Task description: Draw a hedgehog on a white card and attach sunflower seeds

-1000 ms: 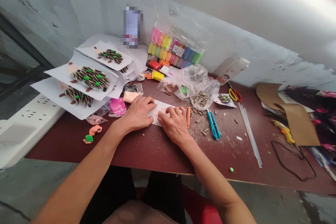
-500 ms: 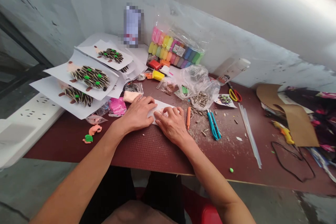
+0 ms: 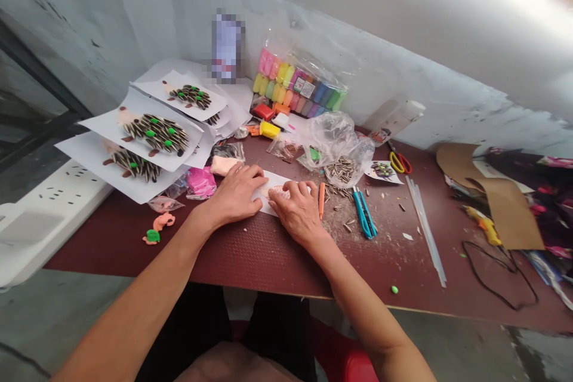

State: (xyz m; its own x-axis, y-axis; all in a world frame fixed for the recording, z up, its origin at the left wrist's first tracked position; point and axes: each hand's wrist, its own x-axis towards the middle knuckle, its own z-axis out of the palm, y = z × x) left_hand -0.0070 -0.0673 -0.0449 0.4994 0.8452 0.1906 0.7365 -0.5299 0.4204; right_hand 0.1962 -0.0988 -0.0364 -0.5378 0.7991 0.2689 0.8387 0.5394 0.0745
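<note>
A small white sheet of paper (image 3: 272,179) lies on the table in front of me, with a pinkish-orange patch on it, partly hidden by my fingers. My left hand (image 3: 237,192) rests across the sheet's left end, fingers loosely stretched and not closed round anything. My right hand (image 3: 296,208) lies over the right part, its bent fingers apart and the fingertips touching the pinkish patch. A block of pale peach clay (image 3: 224,165) sits just beyond my left hand. Close to my right hand are an orange pen (image 3: 321,200) and a teal utility knife (image 3: 364,213).
Stacked sheets with seed hedgehogs (image 3: 154,131) stand left, near a white power strip (image 3: 58,206). Behind are clay packs (image 3: 299,83) and a bag of sunflower seeds (image 3: 342,168). Scissors (image 3: 400,162), glue sticks (image 3: 426,230) and a yellow glue gun (image 3: 486,225) lie right.
My right hand has slid slightly to the right over the sheet, showing more of the pinkish patch. My left hand has stayed in place.
</note>
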